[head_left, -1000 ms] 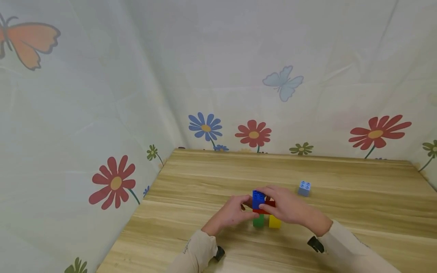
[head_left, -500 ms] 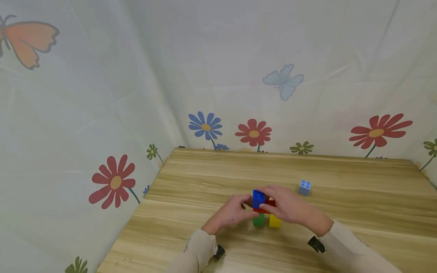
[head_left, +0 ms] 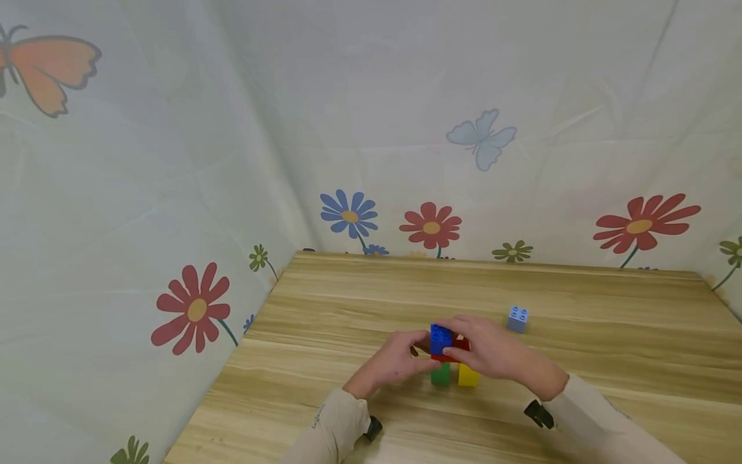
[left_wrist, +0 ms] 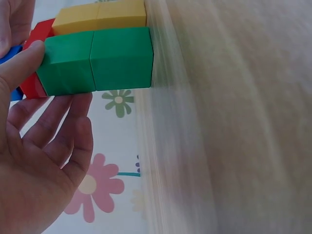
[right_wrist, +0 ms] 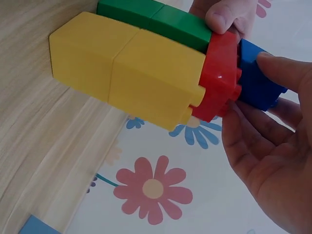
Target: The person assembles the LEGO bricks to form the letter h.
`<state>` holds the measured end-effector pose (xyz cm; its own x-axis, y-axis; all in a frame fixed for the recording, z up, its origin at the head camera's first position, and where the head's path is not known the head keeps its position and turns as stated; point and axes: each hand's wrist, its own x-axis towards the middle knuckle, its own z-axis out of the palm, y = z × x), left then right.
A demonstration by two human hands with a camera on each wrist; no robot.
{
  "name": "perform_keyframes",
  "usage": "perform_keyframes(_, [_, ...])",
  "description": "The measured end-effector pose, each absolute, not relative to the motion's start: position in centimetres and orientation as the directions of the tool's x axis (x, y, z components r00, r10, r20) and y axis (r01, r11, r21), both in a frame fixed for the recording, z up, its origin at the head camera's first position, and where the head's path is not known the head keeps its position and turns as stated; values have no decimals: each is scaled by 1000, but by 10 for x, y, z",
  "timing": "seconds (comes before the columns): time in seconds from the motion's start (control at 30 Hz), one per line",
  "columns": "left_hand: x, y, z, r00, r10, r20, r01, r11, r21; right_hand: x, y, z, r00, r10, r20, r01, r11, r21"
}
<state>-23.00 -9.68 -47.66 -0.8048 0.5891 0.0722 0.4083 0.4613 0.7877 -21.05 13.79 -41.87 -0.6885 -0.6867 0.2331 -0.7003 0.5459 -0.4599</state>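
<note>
In the right wrist view, a yellow column of two bricks (right_wrist: pixel 126 68) and a green column (right_wrist: pixel 156 17) stand side by side on the table. A red brick (right_wrist: pixel 219 73) lies across their tops, with some yellow studs left showing. My right hand (head_left: pixel 489 348) pinches a dark blue brick (head_left: pixel 440 341) at the green end of the red one; whether it is fully seated I cannot tell. My left hand (head_left: pixel 394 357) steadies the stack, its thumb (left_wrist: pixel 29 61) near the red-green joint and fingers on the far side, gripping around the red brick.
A light blue brick (head_left: pixel 518 320) with studs up sits apart on the wooden table (head_left: pixel 348 290), behind and right of the stack. A white cloth backdrop (head_left: pixel 377 129) printed with flowers and butterflies rises along the table's back and left edges.
Almost nothing differs. Both hands keep their hold, and the stack with the blue brick appears very slightly further right in the head view.
</note>
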Motion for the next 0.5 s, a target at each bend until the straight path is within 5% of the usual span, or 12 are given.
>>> perform_keyframes(0.5, [-229, -96, -475, -819, 571, 53, 379, 469, 798, -210, 136, -416, -702, -670, 243, -687, 546, -479])
